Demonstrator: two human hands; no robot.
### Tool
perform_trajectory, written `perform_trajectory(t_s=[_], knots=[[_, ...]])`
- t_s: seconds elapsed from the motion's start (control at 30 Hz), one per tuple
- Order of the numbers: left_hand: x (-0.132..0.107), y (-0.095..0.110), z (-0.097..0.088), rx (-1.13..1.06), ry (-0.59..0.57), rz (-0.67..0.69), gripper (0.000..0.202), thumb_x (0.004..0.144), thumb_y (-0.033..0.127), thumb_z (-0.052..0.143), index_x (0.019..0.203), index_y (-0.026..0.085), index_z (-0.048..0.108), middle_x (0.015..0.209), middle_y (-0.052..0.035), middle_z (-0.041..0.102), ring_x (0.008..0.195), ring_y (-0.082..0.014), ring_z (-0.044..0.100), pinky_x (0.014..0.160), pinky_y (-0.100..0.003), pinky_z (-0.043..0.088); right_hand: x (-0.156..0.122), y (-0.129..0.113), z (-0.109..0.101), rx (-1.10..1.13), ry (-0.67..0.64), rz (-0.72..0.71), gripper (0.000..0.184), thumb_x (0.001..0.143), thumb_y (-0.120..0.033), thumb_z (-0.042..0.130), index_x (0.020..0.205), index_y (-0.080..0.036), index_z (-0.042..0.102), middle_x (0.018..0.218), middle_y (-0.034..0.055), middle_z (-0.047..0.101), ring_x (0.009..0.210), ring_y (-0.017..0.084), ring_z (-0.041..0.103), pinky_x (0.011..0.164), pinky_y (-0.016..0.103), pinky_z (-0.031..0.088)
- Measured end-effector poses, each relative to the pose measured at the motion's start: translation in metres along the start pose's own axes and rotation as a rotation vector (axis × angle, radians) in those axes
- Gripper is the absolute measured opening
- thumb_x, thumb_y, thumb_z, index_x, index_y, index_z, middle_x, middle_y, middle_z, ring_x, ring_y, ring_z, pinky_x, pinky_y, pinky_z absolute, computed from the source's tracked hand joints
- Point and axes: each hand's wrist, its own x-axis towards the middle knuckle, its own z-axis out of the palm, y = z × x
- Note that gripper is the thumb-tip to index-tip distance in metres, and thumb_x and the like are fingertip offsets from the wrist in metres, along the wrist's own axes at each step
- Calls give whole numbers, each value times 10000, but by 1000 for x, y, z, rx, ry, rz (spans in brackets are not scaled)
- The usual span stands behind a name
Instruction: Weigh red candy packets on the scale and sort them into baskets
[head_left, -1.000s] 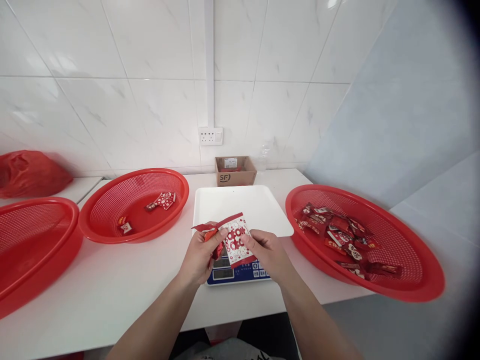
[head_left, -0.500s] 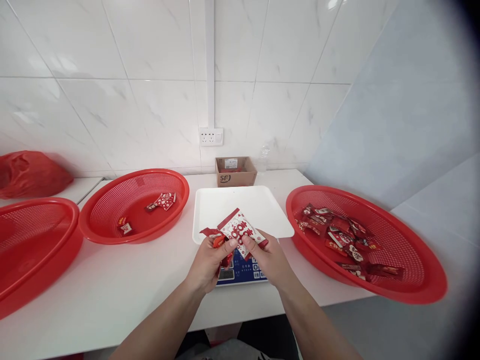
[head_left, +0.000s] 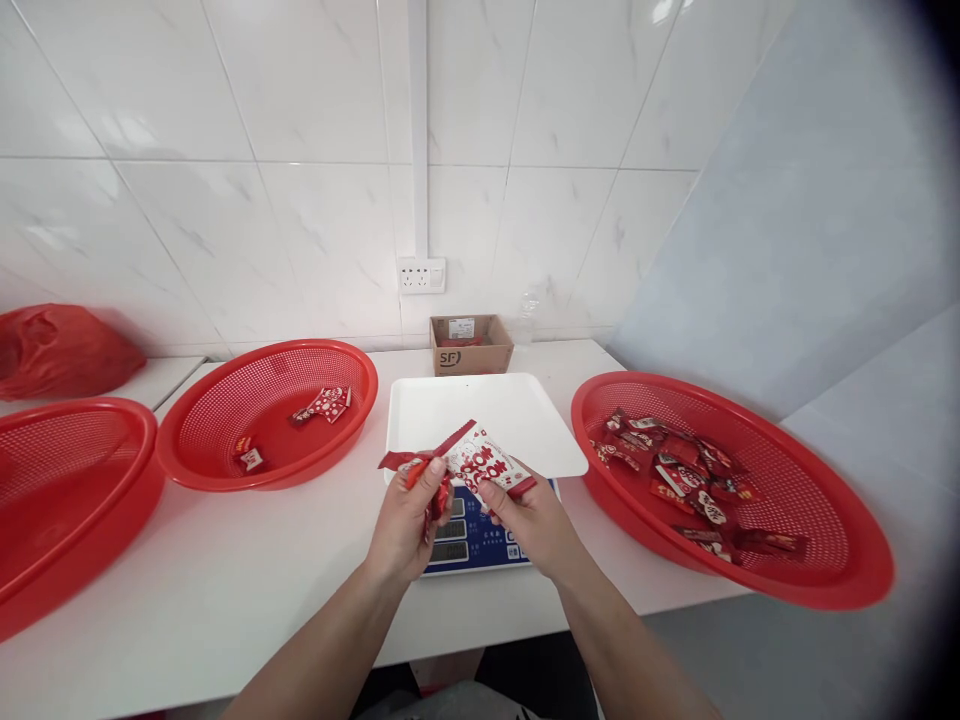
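Observation:
Between thumb and fingers, my right hand (head_left: 529, 515) pinches a white-and-red snack packet (head_left: 484, 465) printed with red lettering. My left hand (head_left: 409, 520) is closed around several red wrapped snacks (head_left: 435, 490), whose ends stick out past the thumb; the rest are hidden in the palm. The left edge of the white packet touches or overlaps these wrappers. Both hands are above the near part of a digital scale with a white pan (head_left: 480, 400) and a blue keypad panel (head_left: 484, 540), partly covering it.
At right stands a red basket (head_left: 847, 540) with several wrapped snacks inside. A second red basket (head_left: 262, 482) at left holds a few packets; a third (head_left: 75, 590) is cut off at the edge. Behind the scale are a small cardboard box (head_left: 472, 358) and a clear bottle (head_left: 529, 315).
My left hand has shifted slightly left, drawing the red wrappers a little away from the white packet. More of the scale's display now shows between my hands.

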Motion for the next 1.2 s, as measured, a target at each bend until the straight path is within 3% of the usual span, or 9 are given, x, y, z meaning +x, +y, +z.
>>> perform_trajectory(t_s=[0.1, 0.2, 0.37, 0.63, 0.8, 0.97, 1.07, 1.2], knots=[[4, 7, -6, 64, -11, 1, 311, 661, 392, 724, 789, 160, 561, 492, 67, 467, 413, -44, 389, 381, -146, 285, 0, -1, -4, -40, -38, 12, 266, 751, -457, 588, 771, -192, 592, 624, -26, 533, 534, 106, 447, 498, 236, 384], [4, 12, -6, 127, -24, -40, 271, 674, 370, 715, 724, 148, 566, 483, 57, 473, 416, -47, 393, 384, -154, 289, -1, 1, -3, -42, -52, 28, 262, 756, -453, 576, 702, -197, 564, 545, -44, 477, 486, 97, 400, 460, 232, 339], [0, 12, -1, 107, 21, 16, 277, 675, 340, 715, 614, 143, 530, 452, 60, 461, 410, -39, 381, 403, -156, 298, -1, 6, 1, -66, -11, 42, 315, 763, -487, 559, 637, -202, 510, 459, -63, 410, 431, 90, 356, 423, 232, 286], [-5, 9, 4, 45, 128, 51, 332, 696, 376, 694, 574, 159, 474, 443, 62, 454, 404, -41, 384, 401, -153, 304, 1, 11, 1, 26, -55, 62, 380, 770, -547, 531, 766, -169, 571, 673, 20, 591, 533, 112, 509, 449, 226, 341], [-8, 3, 3, 42, 120, 22, 306, 681, 366, 712, 605, 154, 505, 476, 59, 477, 424, -39, 392, 423, -149, 336, -2, 6, 0, -57, 66, -47, 338, 784, -509, 530, 741, -180, 593, 590, 4, 562, 566, 143, 522, 538, 264, 420], [-6, 2, 2, 57, 109, 23, 326, 686, 372, 704, 582, 151, 488, 464, 57, 468, 414, -37, 383, 404, -149, 318, -4, 3, 0, -98, -6, -159, 323, 845, -434, 474, 1027, -204, 610, 875, 53, 657, 885, 220, 589, 784, 332, 456], [-6, 4, 4, 20, 121, 12, 317, 663, 352, 725, 586, 149, 494, 464, 58, 478, 412, -37, 402, 411, -146, 344, -4, 3, -3, -165, -22, -133, 305, 842, -444, 469, 949, -202, 621, 715, 26, 628, 705, 188, 576, 662, 305, 460], [-7, 7, 6, -13, 133, -2, 298, 637, 330, 747, 611, 145, 515, 477, 58, 497, 421, -36, 435, 422, -138, 373, -3, 0, -8, -194, -34, -65, 330, 800, -503, 499, 737, -192, 588, 530, -23, 497, 496, 125, 447, 478, 251, 371]])
